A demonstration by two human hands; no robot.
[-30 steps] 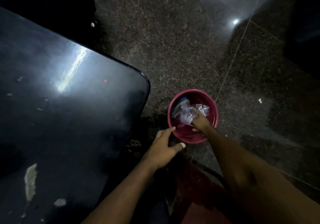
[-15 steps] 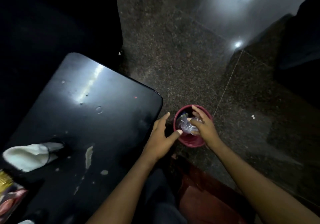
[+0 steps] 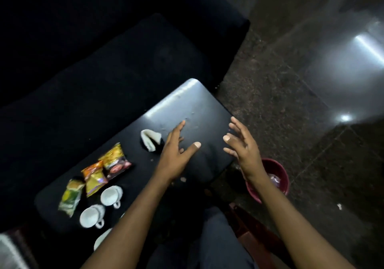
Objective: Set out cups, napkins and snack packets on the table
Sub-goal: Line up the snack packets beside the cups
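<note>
A black table [image 3: 193,102] carries three snack packets: a yellow and maroon one [image 3: 115,161], an orange one [image 3: 94,177] and a green one [image 3: 70,197]. Beside them stand two white cups [image 3: 111,195] [image 3: 91,215], and a third white piece [image 3: 101,239] peeks out behind my left forearm. A folded white napkin [image 3: 150,142] lies further up the table. My left hand [image 3: 176,152] hovers over the table's right part with fingers spread and nothing in it. My right hand [image 3: 243,144] hangs open over the table's right edge, empty too.
A red bowl [image 3: 280,175] with clear plastic inside sits on the dark speckled floor [image 3: 280,102] right of the table, partly behind my right forearm. A dark sofa [image 3: 104,50] runs along the table's far side. My lap is at the bottom centre.
Both hands have left the red bowl and risen over the table's right end, empty. The view has swung left, so the packets and cups now show.
</note>
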